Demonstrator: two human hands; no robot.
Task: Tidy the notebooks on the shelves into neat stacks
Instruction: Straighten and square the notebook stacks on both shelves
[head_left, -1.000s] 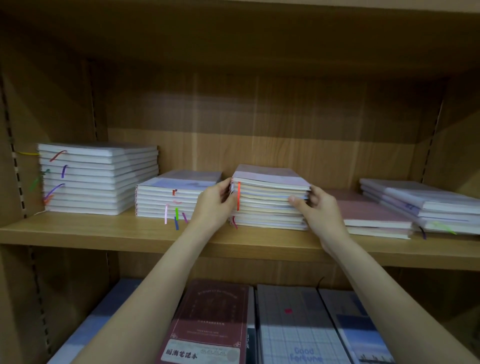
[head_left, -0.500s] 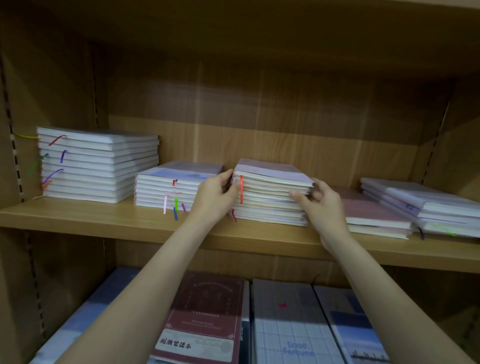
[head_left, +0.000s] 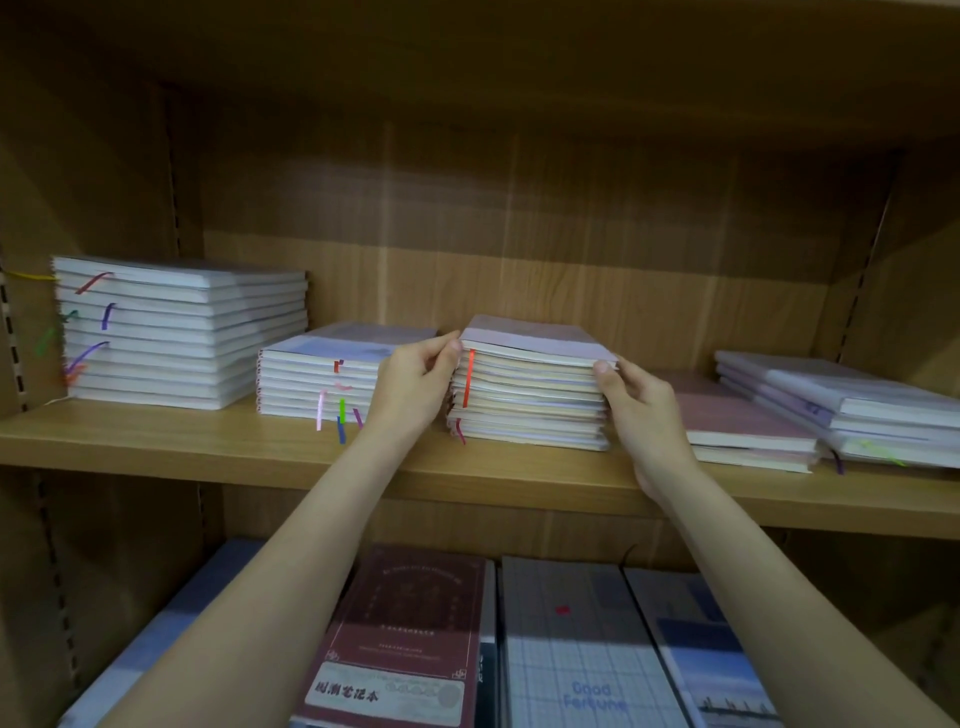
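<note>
A stack of notebooks with a pale purple top cover (head_left: 530, 387) stands in the middle of the wooden shelf (head_left: 208, 441). My left hand (head_left: 415, 387) grips its left side, fingers curled at the top corner. Against the stack's right side sits my right hand (head_left: 641, 408), thumb up at the top notebook's front corner. A red ribbon hangs down the stack's front left edge. The stack's layers sit slightly uneven.
On the same shelf are a tall white stack (head_left: 176, 332) at far left, a lower stack with coloured ribbons (head_left: 322, 379), a pink-covered pair (head_left: 743, 426) and a skewed pile (head_left: 852, 410) at right. Below lie more notebooks, one maroon (head_left: 410, 634).
Both hands have shifted up the sides of the middle stack toward its top notebook. The stack sits slightly more squared. The view has tilted a little upward.
</note>
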